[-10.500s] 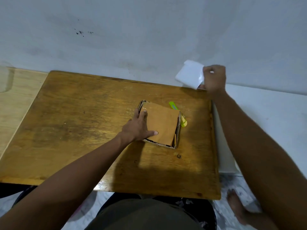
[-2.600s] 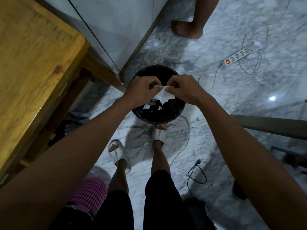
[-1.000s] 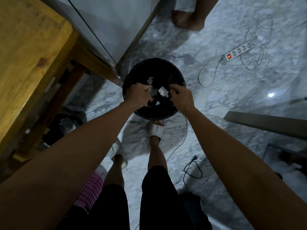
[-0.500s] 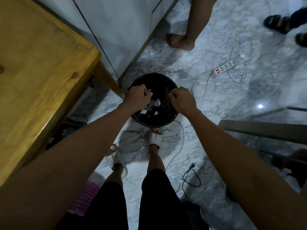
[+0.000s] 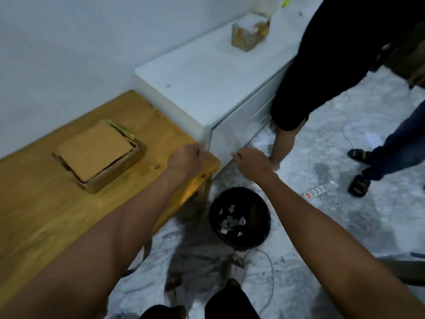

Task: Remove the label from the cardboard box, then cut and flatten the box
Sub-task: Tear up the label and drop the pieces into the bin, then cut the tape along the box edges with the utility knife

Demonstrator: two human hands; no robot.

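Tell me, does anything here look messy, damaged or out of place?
A few things. The cardboard box on the wooden table has a ragged, torn near edge. White paper scraps lie in the black bin, none visibly spilled. A power strip lies loose on the floor, a tripping risk.

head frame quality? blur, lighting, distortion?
Head view: motion-blurred throughout, cardboard box and both hands soft; dim, flat light with a bluish cast; wide-angle bend along the white cabinet; white scraps in the black bin still readable.
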